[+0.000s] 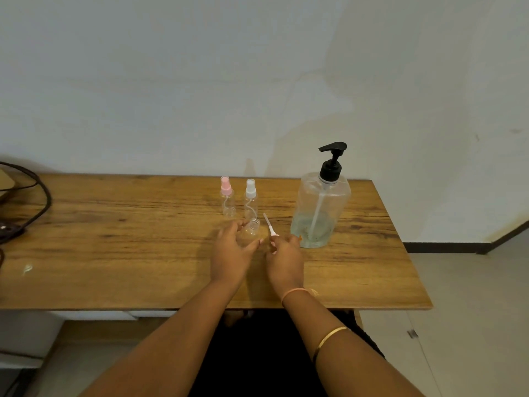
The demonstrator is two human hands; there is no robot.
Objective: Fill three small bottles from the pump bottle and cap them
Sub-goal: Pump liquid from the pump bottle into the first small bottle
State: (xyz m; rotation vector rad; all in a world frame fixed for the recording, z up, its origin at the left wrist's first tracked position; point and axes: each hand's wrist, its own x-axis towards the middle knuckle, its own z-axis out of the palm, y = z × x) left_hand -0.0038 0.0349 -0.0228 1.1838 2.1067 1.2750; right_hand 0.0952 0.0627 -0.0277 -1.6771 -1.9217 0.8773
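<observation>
Pump bottle [321, 209] upright on the wooden table [114, 239], at about two o'clock from the hands, clear-walled with a black pump head, a little liquid pooled low inside; no label, brand or readable writing on it or on any small bottle; pink-capped small bottle [227, 199] and white-capped small bottle [251, 200] upright side by side near the far edge, at roughly twelve o'clock from the left hand, each capped with a curled dip tube inside; uncapped small bottle [252, 228] just in front of those two, mouth bare, tilted, loosely cupped by the left hand [230, 255]; fingers spread and curved around its lower part, contact with the clear plastic hard to judge; right hand [286, 260] just beside the left, at its three o'clock, fingers pinched on a spray cap [272, 229] whose thin tube slants up toward eleven o'clock, near the open mouth but apart from it; both forearms reaching in from six o'clock, orange thread at the right wrist and gold bangle [329, 338] further up that arm; dark cables [34, 190] at the table's nine o'clock end.
</observation>
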